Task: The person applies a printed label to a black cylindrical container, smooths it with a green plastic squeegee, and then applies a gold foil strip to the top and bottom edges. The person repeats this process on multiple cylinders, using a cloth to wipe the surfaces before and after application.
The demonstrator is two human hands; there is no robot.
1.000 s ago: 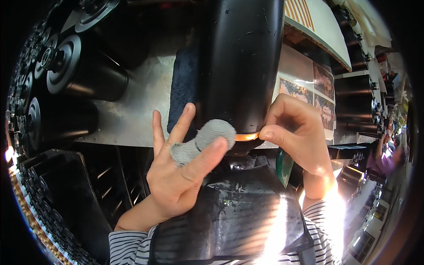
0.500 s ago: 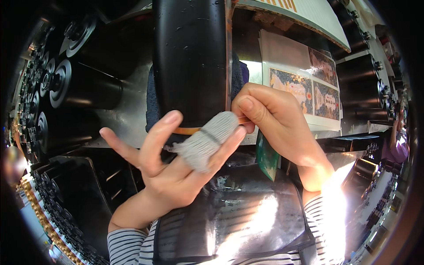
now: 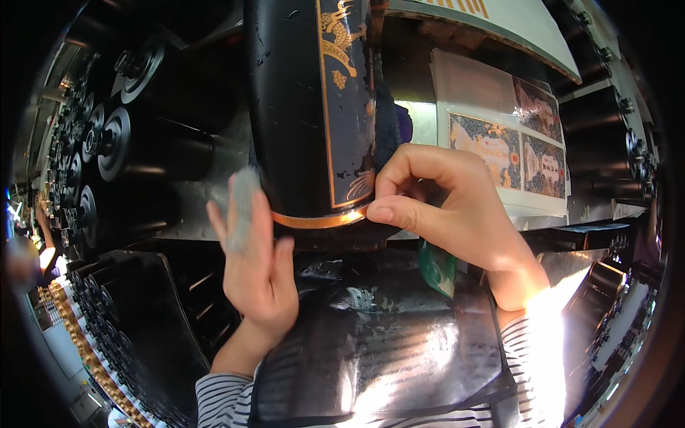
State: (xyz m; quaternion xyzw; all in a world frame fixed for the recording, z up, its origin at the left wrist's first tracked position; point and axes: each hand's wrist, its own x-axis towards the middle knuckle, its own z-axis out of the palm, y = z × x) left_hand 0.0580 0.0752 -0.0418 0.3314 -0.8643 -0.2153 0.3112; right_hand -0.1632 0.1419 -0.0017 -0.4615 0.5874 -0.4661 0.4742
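Observation:
A black canister point(image 3: 292, 128) lies lengthwise in front of me, its gold-rimmed end point(image 3: 314, 220) toward me. A grey panel point(image 3: 348, 143) with gold figures and a gold border shows on its upper right side. My left hand point(image 3: 257, 264) is beside its left near edge, blurred, with fingers stretched out; a grey knitted sleeve point(image 3: 245, 200) covers part of the fingers. With thumb and forefinger together, my right hand point(image 3: 449, 207) grips the canister's right near rim. Below that hand hangs a pointed green blade-like piece point(image 3: 437, 269); what holds it is hidden.
Dark blue cloth point(image 3: 387, 125) lies under the canister. Printed sheets point(image 3: 485, 146) are at the right. Black cylinders with round ends point(image 3: 113, 143) crowd the left, and more point(image 3: 591, 135) stand at the far right. A dark, shiny apron point(image 3: 385, 342) covers my lap.
The canister has turned, bringing the gold-figured panel into view. My left hand has moved left from the near rim to the canister's side. My right hand remains at the right rim.

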